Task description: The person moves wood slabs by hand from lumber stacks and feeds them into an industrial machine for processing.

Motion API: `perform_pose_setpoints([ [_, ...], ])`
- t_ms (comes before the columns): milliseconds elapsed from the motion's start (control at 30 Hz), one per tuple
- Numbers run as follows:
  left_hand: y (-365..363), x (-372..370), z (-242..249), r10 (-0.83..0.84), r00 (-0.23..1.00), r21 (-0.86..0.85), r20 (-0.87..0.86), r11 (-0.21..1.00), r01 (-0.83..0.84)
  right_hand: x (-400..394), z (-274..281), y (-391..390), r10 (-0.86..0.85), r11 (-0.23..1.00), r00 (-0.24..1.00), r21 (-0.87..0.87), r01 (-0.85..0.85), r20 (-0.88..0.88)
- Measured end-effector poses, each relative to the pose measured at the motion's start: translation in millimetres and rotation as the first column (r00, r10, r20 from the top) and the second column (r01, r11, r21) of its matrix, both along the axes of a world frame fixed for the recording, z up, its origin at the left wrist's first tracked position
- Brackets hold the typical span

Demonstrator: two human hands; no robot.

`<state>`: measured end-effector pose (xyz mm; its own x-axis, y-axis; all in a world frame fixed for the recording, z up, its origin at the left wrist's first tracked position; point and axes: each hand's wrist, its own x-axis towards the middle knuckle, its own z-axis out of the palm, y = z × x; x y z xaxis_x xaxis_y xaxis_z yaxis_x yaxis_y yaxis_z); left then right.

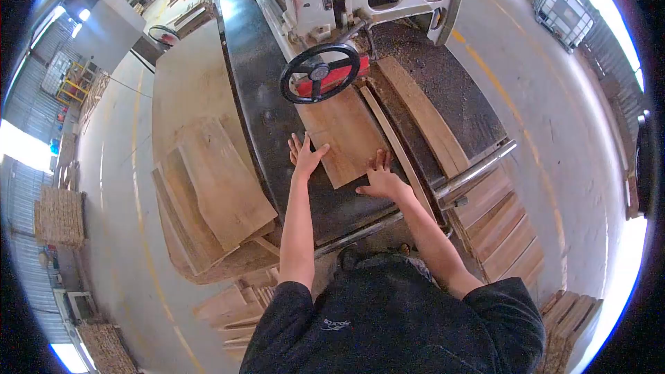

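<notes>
Dark bench (269,107); board (346,131) upon it, long axis 11 to 5 o'clock, far end toward wheel (318,73); left grip (305,159) at board's 8 o'clock, fingers spread, thumb at edge; right grip (385,181) at 5, fingers spread, touching; neither clasping; both equally near.

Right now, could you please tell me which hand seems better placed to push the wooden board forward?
Probably the right hand: it is at the near right corner of the wooden board, while the left hand is at its left edge.
</notes>
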<state>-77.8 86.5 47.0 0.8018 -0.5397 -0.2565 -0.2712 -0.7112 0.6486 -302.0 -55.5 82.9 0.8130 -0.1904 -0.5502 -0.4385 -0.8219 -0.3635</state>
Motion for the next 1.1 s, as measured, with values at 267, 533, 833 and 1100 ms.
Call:
perform_pose_setpoints([
  [267,1.8,1.1,-6.5,-0.016,1.000,-0.005,0.022,1.000,0.016,-4.1,-5.9,2.2,-0.059,0.998,0.998,-0.021,0.060,0.034],
  [533,3.5,-0.7,-5.4,-0.003,1.000,-0.029,0.007,1.000,0.003,-15.6,-4.0,-1.3,-0.031,0.999,0.995,0.036,0.028,0.099],
  [833,2.2,-0.7,-3.7,-0.004,1.000,-0.005,0.018,1.000,0.004,-5.7,11.0,0.6,-0.039,0.999,0.999,0.017,0.039,-0.006],
  [1100,2.7,-2.4,-1.5,0.002,1.000,-0.024,0.002,1.000,-0.002,-10.7,2.2,-1.0,-0.021,0.999,0.998,0.038,0.019,0.062],
])
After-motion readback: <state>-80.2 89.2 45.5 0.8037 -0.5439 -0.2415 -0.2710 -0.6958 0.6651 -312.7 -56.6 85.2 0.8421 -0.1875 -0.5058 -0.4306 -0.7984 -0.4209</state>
